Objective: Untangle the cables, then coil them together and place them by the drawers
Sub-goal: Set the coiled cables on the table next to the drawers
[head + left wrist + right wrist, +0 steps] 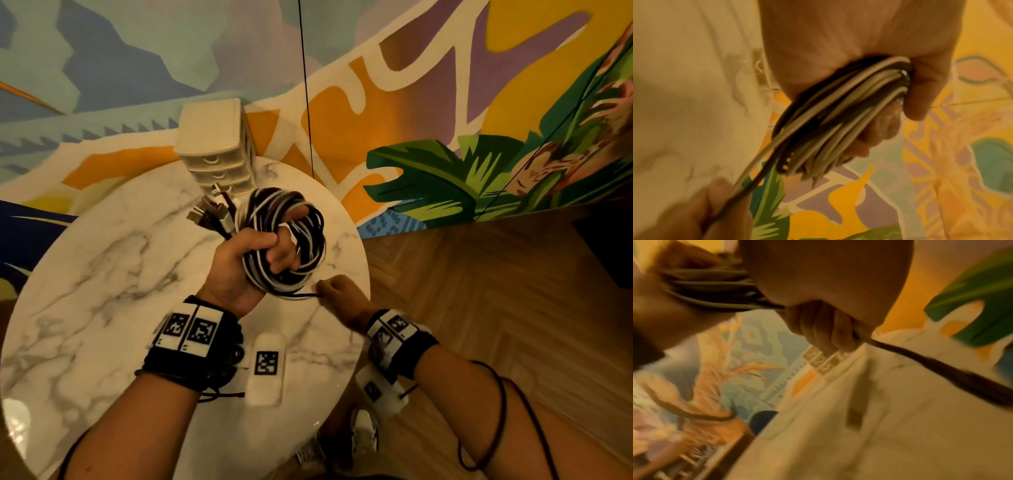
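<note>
So the coil [286,243] is basically done here, black and white cables wound together into a fat ring, held up in the air over the table [102,274]. The left hand [251,260] is clamped on it, fingers hooked through the middle of the ring and thumb closed over the near side. The plugs [212,214] all stick out in a bunch from the top of that fist, pointing up and away toward the drawers [215,147]. The ring itself stands more or less on edge, tilted, with its long side running away from the person.

The right hand [337,294] is closed tight on the tail [303,295], the loose end coming off the bottom of the coil, pulled out sideways toward the person's right. The wrist view shows the fingers wrapped right around it.

Handling-wise this stuff looks light and floppy, springy enough that the loops probably want to fan out the second the grip loosens. Best hold is likely where the left hand already has it, squeezing all the strands at one spot. The drawers sit at the far edge of the table, near the coil but not touching. There's also a white tag block [267,366] near the wrists.
</note>
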`<control>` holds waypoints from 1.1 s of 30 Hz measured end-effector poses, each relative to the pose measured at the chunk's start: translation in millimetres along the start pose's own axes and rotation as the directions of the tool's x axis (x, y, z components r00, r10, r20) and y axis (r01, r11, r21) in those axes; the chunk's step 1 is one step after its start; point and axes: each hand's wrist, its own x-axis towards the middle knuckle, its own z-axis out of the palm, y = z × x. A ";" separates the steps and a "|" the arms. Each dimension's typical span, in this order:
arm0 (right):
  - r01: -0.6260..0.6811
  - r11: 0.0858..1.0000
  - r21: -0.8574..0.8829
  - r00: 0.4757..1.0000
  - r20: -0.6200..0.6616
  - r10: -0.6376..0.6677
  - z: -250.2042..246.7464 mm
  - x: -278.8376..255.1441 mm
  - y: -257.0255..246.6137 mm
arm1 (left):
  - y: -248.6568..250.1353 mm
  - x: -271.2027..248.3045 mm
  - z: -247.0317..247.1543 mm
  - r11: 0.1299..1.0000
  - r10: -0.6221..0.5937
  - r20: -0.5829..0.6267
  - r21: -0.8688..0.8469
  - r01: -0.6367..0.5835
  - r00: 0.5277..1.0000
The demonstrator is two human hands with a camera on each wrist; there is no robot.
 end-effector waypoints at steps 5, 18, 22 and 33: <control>0.038 0.869 -0.493 0.997 0.080 0.002 -48.4 28.0 -11.7 | -8.8 -16.8 1.9 0.924 -0.165 -0.033 0.343 0.167 0.986; -0.128 0.964 0.233 0.981 0.174 0.088 -33.8 -1.3 -70.2 | -29.0 -7.8 13.3 0.825 0.131 -0.382 0.553 0.113 0.915; 0.010 0.993 0.122 0.992 0.124 -0.025 -27.7 -5.1 -74.5 | -33.0 -5.6 7.4 0.837 0.113 -0.442 0.525 0.154 0.890; 0.274 0.958 -0.086 0.930 -0.229 -0.286 -14.1 -2.0 -72.2 | -22.3 -8.3 4.5 0.962 0.061 -0.416 0.265 0.057 0.907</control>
